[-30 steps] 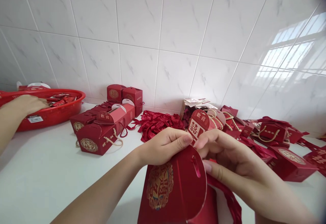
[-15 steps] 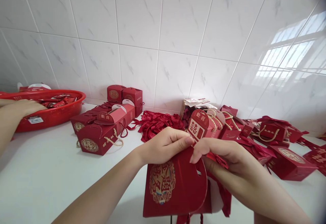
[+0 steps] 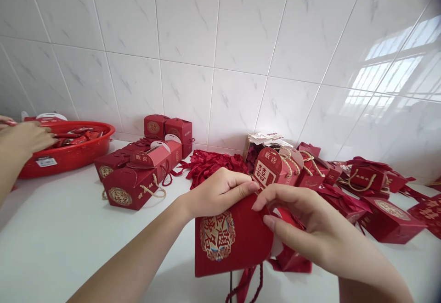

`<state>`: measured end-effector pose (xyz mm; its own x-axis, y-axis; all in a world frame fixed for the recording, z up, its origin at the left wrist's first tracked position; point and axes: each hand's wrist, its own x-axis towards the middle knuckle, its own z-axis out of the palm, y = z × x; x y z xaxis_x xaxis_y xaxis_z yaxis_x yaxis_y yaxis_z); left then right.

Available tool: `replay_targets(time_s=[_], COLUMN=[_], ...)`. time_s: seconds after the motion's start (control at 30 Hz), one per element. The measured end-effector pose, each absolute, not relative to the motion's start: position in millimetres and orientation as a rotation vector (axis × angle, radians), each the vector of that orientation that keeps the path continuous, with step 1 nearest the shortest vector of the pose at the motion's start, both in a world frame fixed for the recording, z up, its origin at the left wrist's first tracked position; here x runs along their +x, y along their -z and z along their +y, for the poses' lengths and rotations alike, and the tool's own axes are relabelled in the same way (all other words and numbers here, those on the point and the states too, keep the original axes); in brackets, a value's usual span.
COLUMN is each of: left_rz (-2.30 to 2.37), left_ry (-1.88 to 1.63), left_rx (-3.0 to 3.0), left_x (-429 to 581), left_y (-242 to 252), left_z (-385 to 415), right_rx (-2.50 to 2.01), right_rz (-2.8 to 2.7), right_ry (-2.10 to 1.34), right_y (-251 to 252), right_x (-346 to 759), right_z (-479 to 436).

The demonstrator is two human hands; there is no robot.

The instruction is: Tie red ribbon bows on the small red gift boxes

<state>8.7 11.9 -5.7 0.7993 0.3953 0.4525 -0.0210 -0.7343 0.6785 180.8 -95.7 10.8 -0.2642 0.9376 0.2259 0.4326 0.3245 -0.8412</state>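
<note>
Tilted in front of me is a dark red gift box with a gold printed medallion and a red cord handle hanging below it. My left hand is closed over its upper edge, thumb lying along the top. My right hand pinches the box's right-hand flap between thumb and forefinger. Behind the box, partly covered by my right hand, sits another red box on the white table. Just beyond my left hand lies a heap of red ribbons.
Finished-looking red boxes with rope handles stand at left. More boxes and ribbons crowd the right. A red plastic basin holds small red packets; another person's hands are over it. A tiled wall closes the back.
The held box has tilted and risen slightly, showing more of its cord. My right thumb has come round to the front of the flap. The other person's hand has lifted from the basin.
</note>
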Motion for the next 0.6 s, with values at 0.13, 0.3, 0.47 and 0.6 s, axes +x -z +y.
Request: replay_targets(time_s=[0.13,0.3,0.47,0.6], left_rz=[0.305,0.306,0.252,0.173], left_ry=[-0.762,-0.759,-0.689,-0.568], left_rx=[2.298,2.298,2.318,2.442], left_x=[9,11,12,14], left_y=[6,8,12,23], left_z=[12,13,22,38], right_rx=[-1.256,-1.297,-1.189,-1.1], right_rz=[-1.804,-1.857,-1.856,-1.71], right_ry=[-0.886,-0.772,-0.532,-0.451], right_y=[-7,-7,-11,-18], right_x=[180,179,181,194], right_z=[-92,-90,-94,-115])
